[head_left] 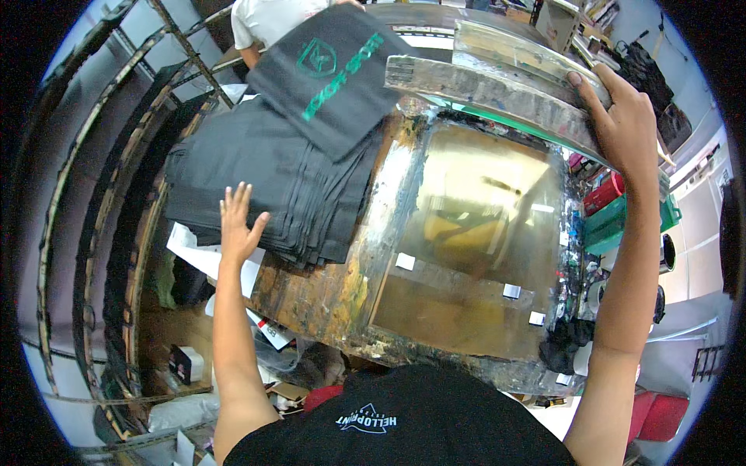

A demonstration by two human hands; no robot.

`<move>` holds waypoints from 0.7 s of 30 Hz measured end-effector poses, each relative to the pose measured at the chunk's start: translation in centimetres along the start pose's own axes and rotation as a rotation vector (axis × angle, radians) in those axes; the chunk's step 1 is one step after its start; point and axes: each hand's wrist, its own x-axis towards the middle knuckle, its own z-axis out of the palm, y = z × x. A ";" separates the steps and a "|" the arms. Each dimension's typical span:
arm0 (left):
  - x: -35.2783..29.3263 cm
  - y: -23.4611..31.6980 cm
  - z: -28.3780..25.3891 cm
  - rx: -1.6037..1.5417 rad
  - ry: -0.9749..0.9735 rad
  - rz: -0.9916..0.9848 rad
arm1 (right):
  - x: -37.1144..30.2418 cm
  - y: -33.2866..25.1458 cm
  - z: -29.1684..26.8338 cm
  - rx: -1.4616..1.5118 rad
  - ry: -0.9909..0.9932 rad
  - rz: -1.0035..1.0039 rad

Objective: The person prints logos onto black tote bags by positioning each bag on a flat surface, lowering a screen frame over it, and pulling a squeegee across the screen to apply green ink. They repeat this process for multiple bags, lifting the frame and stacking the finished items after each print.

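My left hand (242,227), fingers spread, lies at the near edge of a thick stack of flat black fabric pieces (264,163), perhaps bags. Overlapping the stack's far right corner is a black piece with a green emblem and lettering (334,85). A co-worker (268,22) stands behind it, with a hand at its top edge. At the upper right, my right hand (622,116) grips the end of a tilted-up screen printing frame (497,97), smeared with ink. Below the frame lies a glossy, yellowish printing board (458,303) bearing small white tabs (405,261).
A paint-stained wooden table (311,299) carries the board and stack. Rack rails (128,194) curve along the left. Right of the board are a green crate (614,227), a red container (604,193) and a black rag (566,346). A red seat (664,415) stands lower right.
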 end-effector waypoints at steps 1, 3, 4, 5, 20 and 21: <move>-0.4 0.7 1.1 -0.012 -0.007 0.002 | 0.1 0.0 -0.1 0.019 -0.046 0.029; -0.8 0.7 2.4 0.097 -0.047 0.009 | 0.1 0.0 -0.5 0.042 -0.056 0.029; -0.9 0.5 2.5 0.126 -0.054 -0.002 | 0.1 0.2 -0.2 0.046 -0.021 -0.001; -1.0 0.1 2.4 0.153 -0.062 -0.013 | 0.0 0.2 -0.2 0.048 0.013 -0.030; 4.6 -6.7 -3.3 -0.253 0.007 -0.214 | -1.9 -1.9 -0.2 -0.015 -0.013 -0.058; 6.5 -5.1 -6.1 -0.264 -0.024 -0.212 | -2.0 -1.5 -0.3 0.004 -0.011 -0.048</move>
